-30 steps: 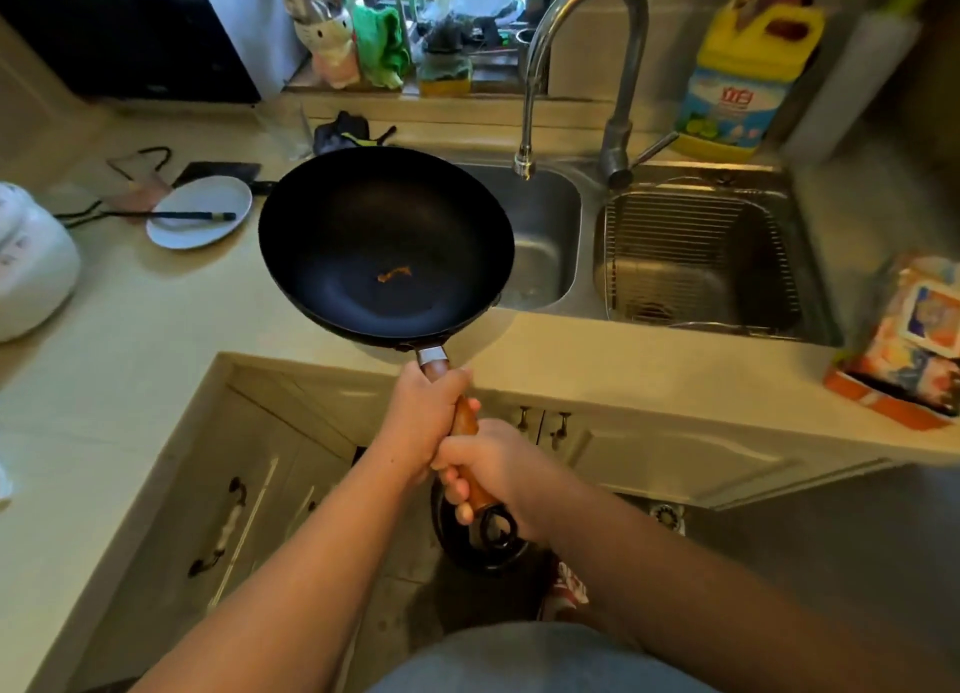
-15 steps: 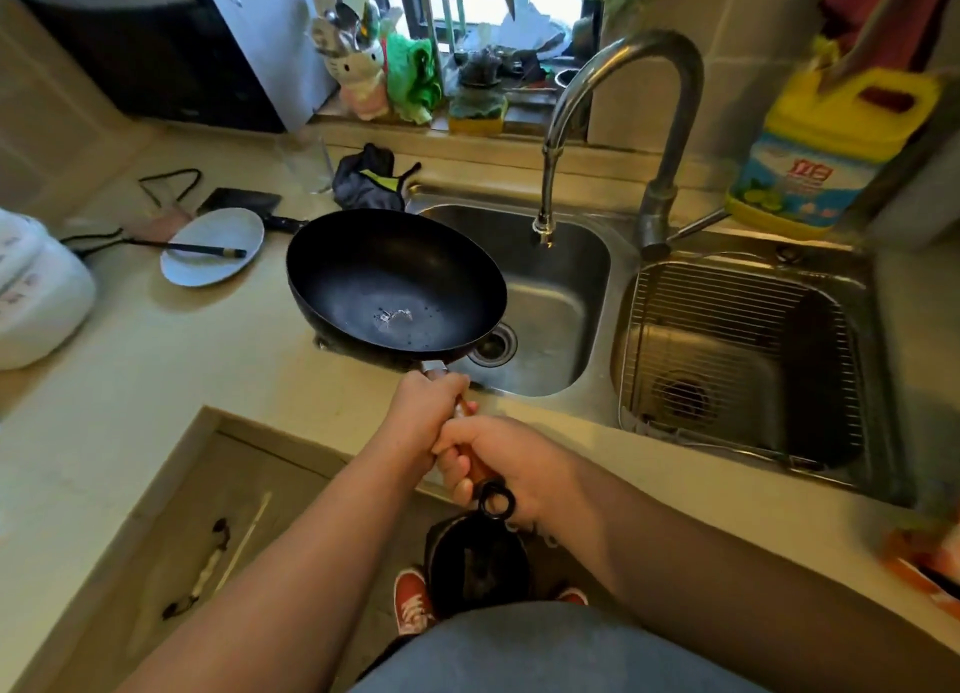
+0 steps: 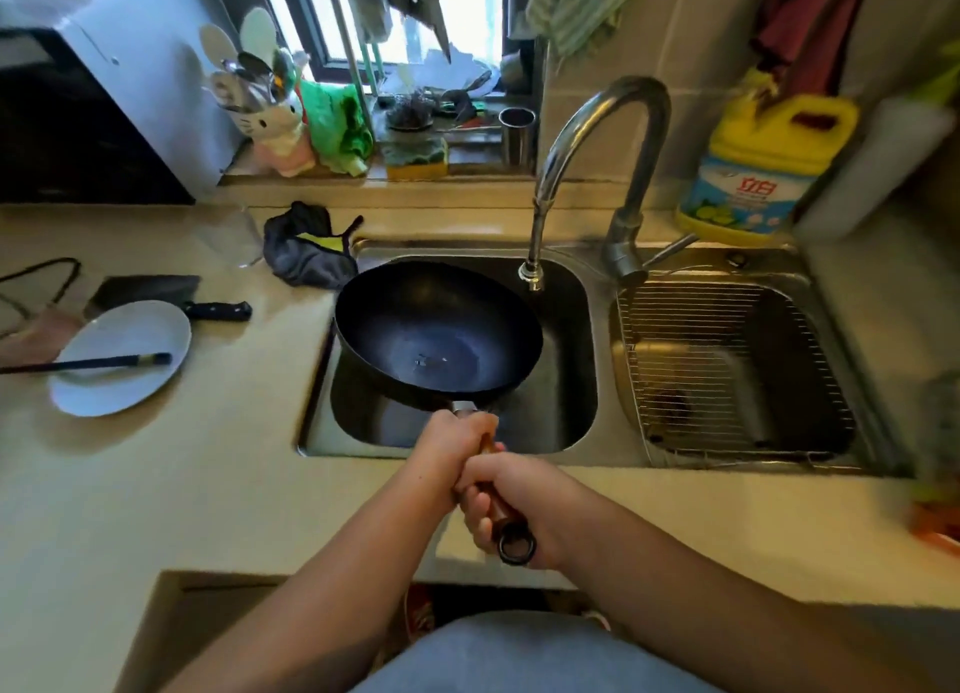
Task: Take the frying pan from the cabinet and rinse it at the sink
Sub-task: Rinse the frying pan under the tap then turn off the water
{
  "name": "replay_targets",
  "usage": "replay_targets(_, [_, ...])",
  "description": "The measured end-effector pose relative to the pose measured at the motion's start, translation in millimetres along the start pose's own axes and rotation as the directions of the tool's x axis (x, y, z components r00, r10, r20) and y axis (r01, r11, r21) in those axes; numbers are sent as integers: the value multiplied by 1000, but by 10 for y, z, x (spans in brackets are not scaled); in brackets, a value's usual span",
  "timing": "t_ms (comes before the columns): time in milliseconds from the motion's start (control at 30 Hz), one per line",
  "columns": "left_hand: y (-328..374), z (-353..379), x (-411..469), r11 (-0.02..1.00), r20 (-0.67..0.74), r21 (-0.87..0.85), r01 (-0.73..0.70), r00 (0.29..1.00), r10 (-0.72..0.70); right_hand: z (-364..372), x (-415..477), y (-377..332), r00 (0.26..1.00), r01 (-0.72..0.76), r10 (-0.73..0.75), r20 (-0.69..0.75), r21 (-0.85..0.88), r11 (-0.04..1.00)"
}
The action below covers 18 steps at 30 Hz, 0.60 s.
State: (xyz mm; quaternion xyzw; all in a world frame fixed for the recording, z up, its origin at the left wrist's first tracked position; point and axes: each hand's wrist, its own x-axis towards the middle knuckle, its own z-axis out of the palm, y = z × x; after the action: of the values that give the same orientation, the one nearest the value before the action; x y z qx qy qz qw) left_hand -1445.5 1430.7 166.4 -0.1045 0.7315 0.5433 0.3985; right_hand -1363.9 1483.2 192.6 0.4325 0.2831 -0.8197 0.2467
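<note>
The black frying pan (image 3: 436,334) hangs level over the left basin of the steel sink (image 3: 571,422), with a small scrap lying in its bottom. Both hands grip its wooden handle: my left hand (image 3: 449,445) near the metal collar, my right hand (image 3: 511,503) behind it by the black hanging ring. The curved tap (image 3: 587,173) ends just beyond the pan's far right rim. No water runs from it.
A wire rack (image 3: 727,365) fills the right basin. A white plate (image 3: 122,357) with chopsticks, a cleaver (image 3: 171,297) and a dark cloth (image 3: 306,248) lie on the counter to the left. A yellow detergent jug (image 3: 758,167) stands behind the sink.
The pan has moved forward and right, from above the counter's edge to over the left basin, and has come lower. Both hands kept their grip.
</note>
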Motion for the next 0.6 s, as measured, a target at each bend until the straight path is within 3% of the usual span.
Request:
replay_targets(300, [-50,-312,505,978,164,194,78,980,-110,357,347,30,990,51,-19,-140,228,972])
replay_targets(600, [-53,-351,762,949,229,282,138,951,-207,359,679,-73,974,61,-7,-227,233,971])
